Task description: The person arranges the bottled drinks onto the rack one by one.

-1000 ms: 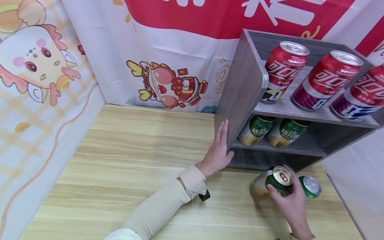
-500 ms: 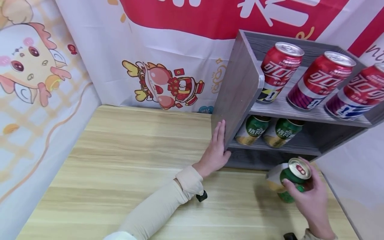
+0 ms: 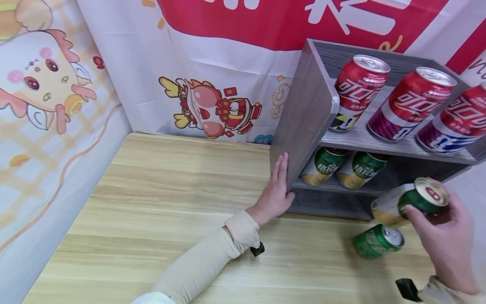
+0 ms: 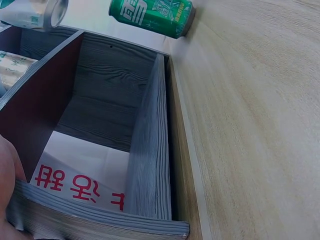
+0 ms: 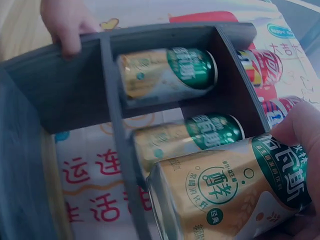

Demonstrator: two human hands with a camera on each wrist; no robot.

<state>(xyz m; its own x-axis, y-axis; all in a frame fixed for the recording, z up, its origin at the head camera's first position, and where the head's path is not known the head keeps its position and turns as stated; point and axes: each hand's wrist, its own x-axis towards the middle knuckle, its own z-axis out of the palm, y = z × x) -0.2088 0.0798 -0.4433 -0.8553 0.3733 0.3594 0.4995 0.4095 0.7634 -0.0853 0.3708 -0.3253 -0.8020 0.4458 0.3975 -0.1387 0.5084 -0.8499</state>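
Note:
My right hand (image 3: 448,234) grips a white, gold and green drink can (image 3: 408,204) near its top, tilted, in front of the grey wooden shelf (image 3: 300,114) at its right end. In the right wrist view this can (image 5: 225,190) is close to the two matching cans on the middle shelf. My left hand (image 3: 274,194) rests with straight fingers against the shelf's left side, thumb at the front edge. On the middle shelf stand two gold-and-green cans (image 3: 322,166). A green can (image 3: 377,241) is on the table below the held can.
Several red cola cans (image 3: 411,103) stand in the top compartment. The bottom compartment (image 4: 100,95) lies just above the wooden tabletop (image 3: 182,181). Printed cloth (image 3: 220,38) hangs behind the shelf, and a white surface lies beyond the table's right edge.
My right hand has lifted the gold-and-green can off the table and carried it right and up toward the shelf. The green can now shows fully. The left hand stays on the shelf side.

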